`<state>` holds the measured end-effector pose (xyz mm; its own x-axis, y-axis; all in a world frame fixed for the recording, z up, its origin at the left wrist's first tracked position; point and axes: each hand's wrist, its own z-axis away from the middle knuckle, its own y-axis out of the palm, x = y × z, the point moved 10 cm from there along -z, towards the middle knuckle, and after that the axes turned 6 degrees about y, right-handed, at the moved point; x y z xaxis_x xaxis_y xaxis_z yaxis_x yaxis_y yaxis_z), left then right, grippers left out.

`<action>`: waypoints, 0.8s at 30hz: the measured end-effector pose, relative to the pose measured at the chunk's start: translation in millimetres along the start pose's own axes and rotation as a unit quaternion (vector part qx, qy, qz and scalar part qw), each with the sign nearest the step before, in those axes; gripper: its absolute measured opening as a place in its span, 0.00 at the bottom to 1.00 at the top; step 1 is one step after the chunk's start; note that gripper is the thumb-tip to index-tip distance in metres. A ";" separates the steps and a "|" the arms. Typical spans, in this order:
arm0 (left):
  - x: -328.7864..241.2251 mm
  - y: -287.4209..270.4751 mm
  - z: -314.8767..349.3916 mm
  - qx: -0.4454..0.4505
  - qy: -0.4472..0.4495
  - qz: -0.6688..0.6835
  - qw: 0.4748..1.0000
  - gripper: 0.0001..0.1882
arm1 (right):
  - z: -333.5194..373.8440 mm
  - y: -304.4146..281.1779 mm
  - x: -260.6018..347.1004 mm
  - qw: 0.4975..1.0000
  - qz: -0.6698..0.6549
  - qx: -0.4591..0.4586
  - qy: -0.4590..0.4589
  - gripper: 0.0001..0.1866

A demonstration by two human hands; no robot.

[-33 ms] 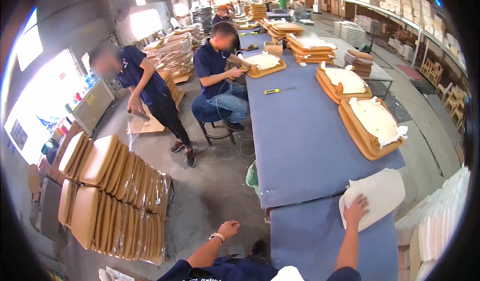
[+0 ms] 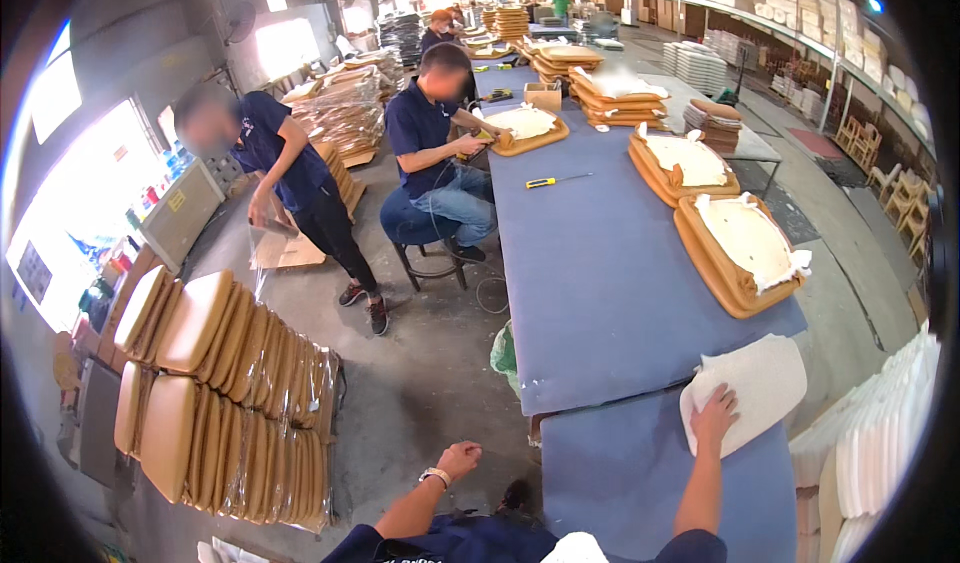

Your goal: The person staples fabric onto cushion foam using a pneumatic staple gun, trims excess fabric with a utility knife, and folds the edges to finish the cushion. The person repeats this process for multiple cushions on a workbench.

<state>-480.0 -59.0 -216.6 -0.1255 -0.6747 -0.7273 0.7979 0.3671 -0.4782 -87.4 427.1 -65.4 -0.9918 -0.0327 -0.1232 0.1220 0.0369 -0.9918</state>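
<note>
My right hand [image 2: 714, 416] lies flat with its fingers spread on a white foam pad [image 2: 765, 383]. The pad has rounded corners and rests at the right edge of the blue table [image 2: 620, 293], across the seam between its two sections. To the left of the table, my left hand [image 2: 460, 460] hangs over the floor with its fingers curled in, and nothing shows in it. A band circles that wrist. Beyond the pad sit tan seat cushions [image 2: 700, 278], undersides up, with white padding at their edges.
Wrapped tan cushions [image 2: 225, 403] are stacked at left. A standing person [image 2: 290, 163] holds a roll of film; a seated person [image 2: 435, 143] works on a cushion with a tool. A yellow-handled screwdriver [image 2: 545, 181] lies on the table. White foam sheets [image 2: 870, 443] stand at right.
The view has shifted very slightly. My right hand stays on the foam pad, and my left hand keeps its place.
</note>
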 end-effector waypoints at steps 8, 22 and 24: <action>197.8 -22.9 58.9 -0.058 0.068 -0.116 0.989 0.17 | -23.0 -118.0 -139.7 0.972 -0.169 -0.159 0.033 0.35; 335.5 40.3 137.4 0.149 0.077 -0.302 0.938 0.20 | 335.8 -292.4 -290.4 0.891 -0.446 -0.082 0.010 0.25; 309.4 32.1 125.9 0.049 0.004 -0.055 0.997 0.15 | 362.9 -235.7 -319.0 0.891 -0.446 -0.061 0.056 0.26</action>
<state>-419.0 -336.6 -395.1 -0.2188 -0.7023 -0.6774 0.8327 0.2275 -0.5048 213.7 66.4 195.8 -0.6902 -0.0033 0.7236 -0.7152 0.1551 -0.6814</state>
